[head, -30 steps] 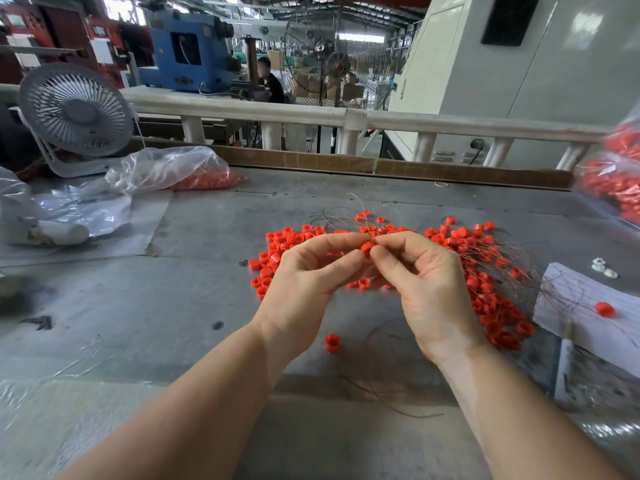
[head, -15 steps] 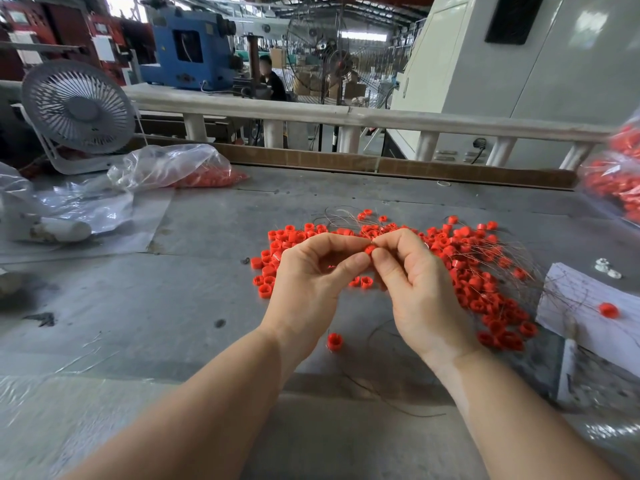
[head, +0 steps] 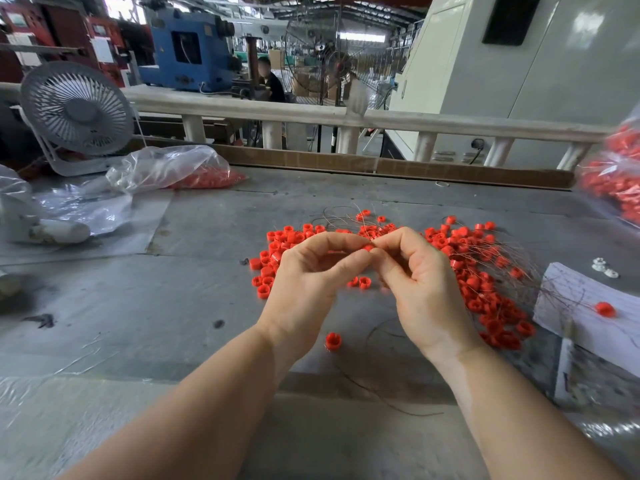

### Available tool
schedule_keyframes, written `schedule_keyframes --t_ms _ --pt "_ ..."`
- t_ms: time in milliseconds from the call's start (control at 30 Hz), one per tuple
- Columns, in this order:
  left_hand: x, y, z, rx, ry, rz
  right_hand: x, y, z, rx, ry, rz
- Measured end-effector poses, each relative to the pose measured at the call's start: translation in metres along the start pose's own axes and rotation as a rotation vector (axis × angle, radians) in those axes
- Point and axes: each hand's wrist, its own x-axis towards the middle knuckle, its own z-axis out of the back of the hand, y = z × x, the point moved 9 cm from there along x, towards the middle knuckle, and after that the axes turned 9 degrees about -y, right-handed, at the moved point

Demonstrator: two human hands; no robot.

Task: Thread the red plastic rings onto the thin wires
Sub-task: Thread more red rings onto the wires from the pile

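Note:
A small red ring [head: 368,247] sits between the fingertips of both hands above the grey table [head: 156,306]. My left hand [head: 304,285] pinches it with thumb and forefinger. My right hand [head: 419,289] meets it from the right, fingertips pinched on a thin wire [head: 381,252] at the ring; the wire end itself is too fine to follow. Behind the hands lies a spread of loose red rings [head: 478,271] tangled with thin wires [head: 512,258]. One single ring [head: 333,341] lies below my left wrist.
A white paper sheet [head: 588,306] with a red ring [head: 605,309] lies at the right. Plastic bags of red rings sit at back left [head: 194,174] and far right [head: 616,178]. A small desk fan [head: 76,112] stands back left. A loose wire [head: 388,393] curls near the front.
Both hands have stayed together at the ring, with small fingertip shifts. The view has drifted slightly.

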Motion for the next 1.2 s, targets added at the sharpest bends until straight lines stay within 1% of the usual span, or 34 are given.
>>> schedule_keyframes --t_ms 67,167,300,467,633,833,1033,1200 --pt "0.001 0.006 0.000 -0.061 0.012 0.065 0.000 -0.001 -0.001 0.027 0.006 -0.005" --pt "0.002 0.011 0.001 -0.088 0.019 0.113 -0.001 -0.002 -0.003 0.043 0.025 -0.015" --pt "0.003 0.012 0.002 -0.085 0.021 0.107 -0.001 -0.005 -0.004 0.076 0.038 -0.041" --pt "0.003 0.011 0.002 -0.084 0.034 0.093 -0.001 -0.002 -0.003 0.122 0.042 -0.029" --pt "0.003 0.013 -0.001 -0.155 0.036 0.110 -0.001 -0.002 0.000 0.123 -0.015 -0.038" --pt "0.003 0.017 -0.002 -0.244 0.043 0.175 -0.001 -0.011 0.000 0.270 -0.029 -0.197" --pt "0.002 0.021 -0.002 -0.199 0.063 0.189 -0.002 -0.013 0.000 0.235 -0.043 -0.198" --pt "0.004 0.024 0.005 -0.173 -0.024 0.200 -0.001 -0.021 0.008 0.199 -0.126 -0.230"
